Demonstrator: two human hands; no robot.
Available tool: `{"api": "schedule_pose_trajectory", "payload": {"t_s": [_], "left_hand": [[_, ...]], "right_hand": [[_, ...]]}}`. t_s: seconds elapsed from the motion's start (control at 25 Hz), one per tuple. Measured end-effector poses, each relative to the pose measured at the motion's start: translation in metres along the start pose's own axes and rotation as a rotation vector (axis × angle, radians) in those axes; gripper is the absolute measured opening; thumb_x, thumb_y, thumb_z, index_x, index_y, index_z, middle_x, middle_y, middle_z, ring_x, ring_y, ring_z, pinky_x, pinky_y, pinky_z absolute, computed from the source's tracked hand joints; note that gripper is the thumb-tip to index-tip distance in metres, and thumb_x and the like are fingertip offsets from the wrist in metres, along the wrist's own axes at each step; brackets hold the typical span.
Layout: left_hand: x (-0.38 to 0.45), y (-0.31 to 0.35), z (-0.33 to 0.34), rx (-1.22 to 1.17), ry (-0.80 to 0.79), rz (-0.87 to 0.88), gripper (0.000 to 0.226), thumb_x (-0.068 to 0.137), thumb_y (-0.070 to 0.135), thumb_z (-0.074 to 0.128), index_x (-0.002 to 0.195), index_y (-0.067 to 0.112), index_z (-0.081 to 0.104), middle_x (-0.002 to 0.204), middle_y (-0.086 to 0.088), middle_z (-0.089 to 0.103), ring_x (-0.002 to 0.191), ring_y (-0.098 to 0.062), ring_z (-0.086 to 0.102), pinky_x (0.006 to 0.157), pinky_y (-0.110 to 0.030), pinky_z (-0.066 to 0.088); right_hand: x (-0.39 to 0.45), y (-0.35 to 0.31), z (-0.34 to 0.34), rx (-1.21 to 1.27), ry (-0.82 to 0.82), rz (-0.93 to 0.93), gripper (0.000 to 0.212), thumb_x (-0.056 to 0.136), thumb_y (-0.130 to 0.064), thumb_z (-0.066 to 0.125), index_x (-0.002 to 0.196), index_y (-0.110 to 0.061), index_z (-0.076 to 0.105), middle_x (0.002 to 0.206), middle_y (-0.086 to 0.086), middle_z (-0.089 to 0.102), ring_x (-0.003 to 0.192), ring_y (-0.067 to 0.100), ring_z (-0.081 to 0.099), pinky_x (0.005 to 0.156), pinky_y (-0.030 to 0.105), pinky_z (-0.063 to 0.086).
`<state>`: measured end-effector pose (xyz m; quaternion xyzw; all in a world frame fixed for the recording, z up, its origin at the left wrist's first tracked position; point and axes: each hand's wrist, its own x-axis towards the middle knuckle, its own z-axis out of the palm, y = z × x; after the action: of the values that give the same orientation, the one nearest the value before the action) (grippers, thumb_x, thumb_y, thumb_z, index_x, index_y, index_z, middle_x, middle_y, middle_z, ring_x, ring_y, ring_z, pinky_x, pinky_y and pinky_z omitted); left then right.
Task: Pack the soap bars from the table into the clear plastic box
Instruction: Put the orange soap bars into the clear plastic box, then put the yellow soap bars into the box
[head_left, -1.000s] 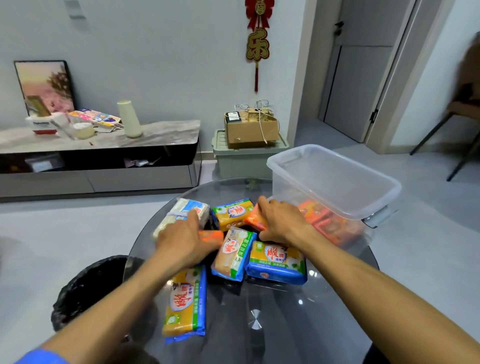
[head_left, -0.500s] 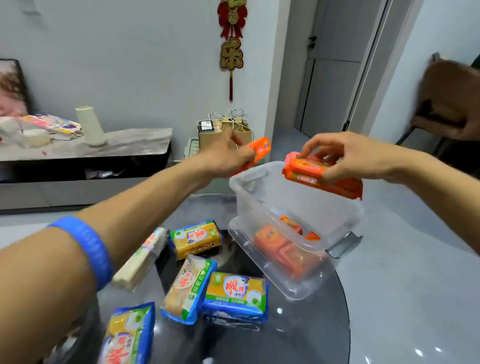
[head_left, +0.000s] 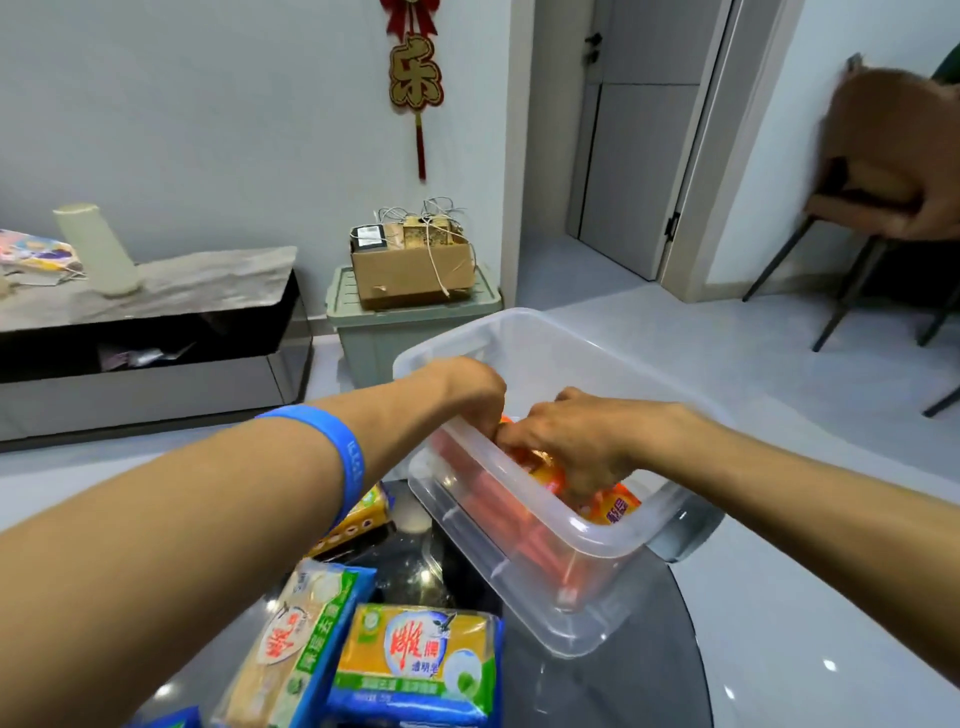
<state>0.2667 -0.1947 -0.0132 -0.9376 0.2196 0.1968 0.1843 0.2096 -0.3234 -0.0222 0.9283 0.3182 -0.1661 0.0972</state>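
Both hands reach into the clear plastic box (head_left: 545, 525), which sits on the right side of a dark glass table (head_left: 613, 691). The left hand (head_left: 470, 387) curls over the box's near rim, its fingers bent down inside and mostly hidden; whether they grip anything cannot be told. The right hand (head_left: 563, 441) presses down with fingers bent on orange soap bars (head_left: 613, 506), its fingertips buried among them, so a firm grip cannot be confirmed. More orange wrappers show blurred through the box's wall. On the table beside the box lie yellow soap bars (head_left: 415, 662) in blue-and-green wrappers, one partly covered by the left forearm, which wears a blue wristband (head_left: 340, 452). Another is cut off at the frame's bottom edge.
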Motion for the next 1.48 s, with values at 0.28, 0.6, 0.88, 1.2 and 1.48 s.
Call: {"api": "schedule_pose_trajectory", "payload": {"t_s": [0.28, 0.6, 0.88, 1.2, 1.48], "left_hand": [[-0.007, -0.004, 0.004, -0.069, 0.096, 0.055, 0.029, 0.089, 0.025, 0.061, 0.115, 0.014, 0.069, 0.104, -0.005, 0.067, 0.093, -0.028, 0.059, 0.083, -0.033, 0.047], [-0.144, -0.093, 0.076, -0.751, 0.829, -0.112, 0.021, 0.082, 0.019, 0.061, 0.102, 0.018, 0.068, 0.092, -0.001, 0.070, 0.085, -0.021, 0.066, 0.074, -0.029, 0.050], [-0.109, -0.095, 0.170, -0.449, 0.169, -0.195, 0.062, 0.080, 0.044, 0.069, 0.130, 0.012, 0.051, 0.129, -0.012, 0.059, 0.113, -0.029, 0.058, 0.093, -0.035, 0.048], [-0.093, -0.100, 0.173, -0.536, 0.225, -0.280, 0.052, 0.062, 0.043, 0.076, 0.106, 0.021, 0.059, 0.106, -0.004, 0.066, 0.091, -0.023, 0.062, 0.075, -0.031, 0.050], [-0.186, -0.128, 0.123, -0.407, 0.480, -0.322, 0.064, 0.051, 0.056, 0.069, 0.104, 0.021, 0.064, 0.098, -0.004, 0.067, 0.084, -0.027, 0.064, 0.069, -0.035, 0.053]], "right_hand": [[0.014, 0.003, 0.009, 0.158, 0.101, 0.046, 0.067, 0.066, -0.026, 0.083, 0.124, -0.036, 0.051, 0.127, -0.008, 0.055, 0.107, 0.022, 0.058, 0.090, 0.037, 0.052], [-0.073, -0.093, -0.049, 0.560, 0.936, 0.132, 0.006, 0.084, -0.020, 0.066, 0.090, -0.023, 0.065, 0.081, -0.015, 0.063, 0.074, 0.007, 0.063, 0.067, 0.025, 0.050], [-0.025, -0.207, 0.037, 0.059, 0.061, 0.103, 0.060, 0.080, -0.046, 0.066, 0.125, -0.013, 0.045, 0.127, 0.010, 0.054, 0.111, 0.033, 0.055, 0.086, 0.041, 0.046], [-0.014, -0.198, 0.059, 0.190, 0.215, 0.147, 0.061, 0.070, -0.041, 0.072, 0.118, -0.014, 0.047, 0.117, 0.008, 0.054, 0.105, 0.030, 0.052, 0.074, 0.036, 0.041], [-0.084, -0.178, 0.020, 0.523, 0.402, 0.037, 0.064, 0.060, -0.042, 0.074, 0.118, -0.032, 0.049, 0.107, -0.010, 0.055, 0.094, 0.009, 0.053, 0.080, 0.027, 0.050]]}}
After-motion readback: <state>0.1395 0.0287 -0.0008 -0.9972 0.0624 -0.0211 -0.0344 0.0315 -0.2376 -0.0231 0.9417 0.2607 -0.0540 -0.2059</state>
